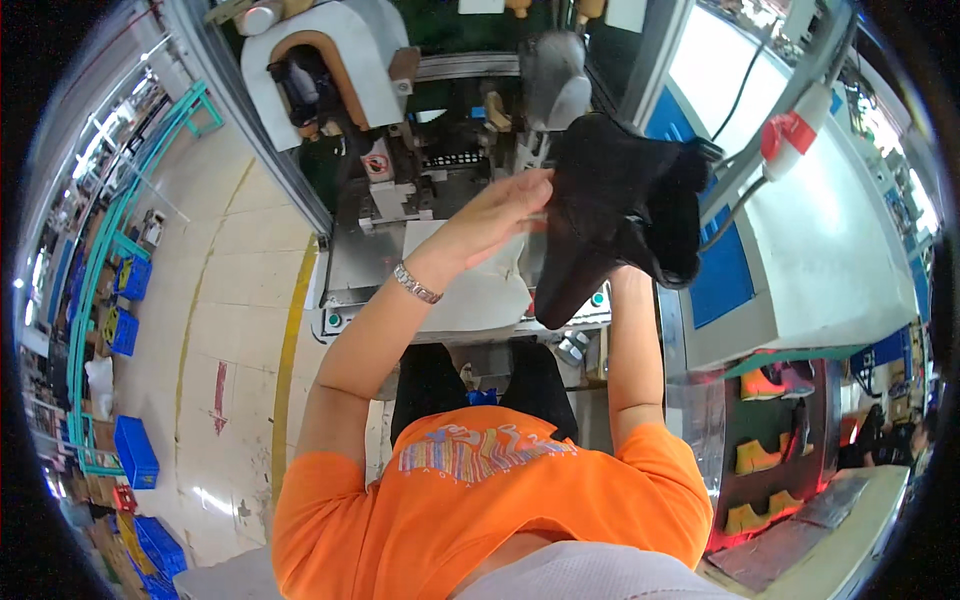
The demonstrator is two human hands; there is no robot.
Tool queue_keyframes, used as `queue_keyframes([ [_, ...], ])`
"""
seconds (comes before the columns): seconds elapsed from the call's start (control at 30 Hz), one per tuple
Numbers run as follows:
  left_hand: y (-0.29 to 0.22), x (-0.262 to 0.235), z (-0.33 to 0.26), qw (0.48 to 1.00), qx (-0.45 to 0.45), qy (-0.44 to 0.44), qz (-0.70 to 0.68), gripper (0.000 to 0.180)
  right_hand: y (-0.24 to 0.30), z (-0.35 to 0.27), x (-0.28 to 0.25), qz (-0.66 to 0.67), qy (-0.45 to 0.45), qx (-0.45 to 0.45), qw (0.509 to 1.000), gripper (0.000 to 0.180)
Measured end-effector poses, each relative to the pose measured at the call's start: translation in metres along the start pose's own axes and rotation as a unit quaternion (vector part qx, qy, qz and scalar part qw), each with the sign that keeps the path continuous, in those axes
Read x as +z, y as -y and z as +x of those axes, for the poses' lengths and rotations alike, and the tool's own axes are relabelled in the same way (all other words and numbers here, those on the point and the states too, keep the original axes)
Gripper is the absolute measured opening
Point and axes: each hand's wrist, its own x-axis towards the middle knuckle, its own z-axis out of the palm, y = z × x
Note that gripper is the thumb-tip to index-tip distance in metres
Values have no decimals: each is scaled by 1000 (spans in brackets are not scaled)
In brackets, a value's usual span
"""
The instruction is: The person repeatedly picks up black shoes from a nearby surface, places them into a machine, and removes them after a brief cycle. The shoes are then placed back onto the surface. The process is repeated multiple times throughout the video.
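Locate the black boot (600,205) at 2 o'clock, raised over the near side of the worktop (365,245) and tilted, with the narrow end directed toward 7 o'clock. Find the left hand (500,203) at 12 o'clock, with fingers extended and loosely parted, and with tips at the left edge of the boot; cannot tell whether pinching the material or merely touching it. Presumably set there to steady or turn the boot. Find the right hand (628,277) toward 3 o'clock, largely hidden behind the boot; cannot tell open from closed, though probably bearing the weight from below. Judge the raised, tilted hold as suited to keeping the side surface in sight and off the machine parts. Observe the white plate (470,300) at the centre, seemingly placed as a smooth rest within easy reach. Note the horseshoe-shaped fixture (382,60) at 11 o'clock, apart from both hands. Note also the rack (732,420) at 4 o'clock, carrying yellow-orange shoes (757,459), apparently stationed beside the seat for short reaches.
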Motion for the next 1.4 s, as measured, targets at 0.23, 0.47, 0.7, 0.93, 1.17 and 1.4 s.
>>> queue_keyframes([
  [0.23, -67, -24, 9, 989, 95, -68, 95, 26, 23, 24, 90, -201, -51, -26, 978, 24],
  [0.47, -72, -67, 92, 967, 189, -170, -10, 23, 38, 133, 82, -238, -91, -30, 967, 14],
  [0.7, -44, -80, 113, 958, 159, -224, -78, 18, 23, 146, 68, -229, -139, 7, 963, 12],
  [0.93, -3, -64, 94, 923, 150, -318, 157, 35, 19, 121, 27, -248, -51, 63, 965, 32],
  [1.17, 28, -48, 38, 763, 264, -357, 469, 44, -60, 20, -36, 33, -17, 180, 983, 46],
  [1.4, -33, 56, 14, 629, 323, -217, 673, 47, -76, 42, -2, -6, -99, 100, 990, 37],
])
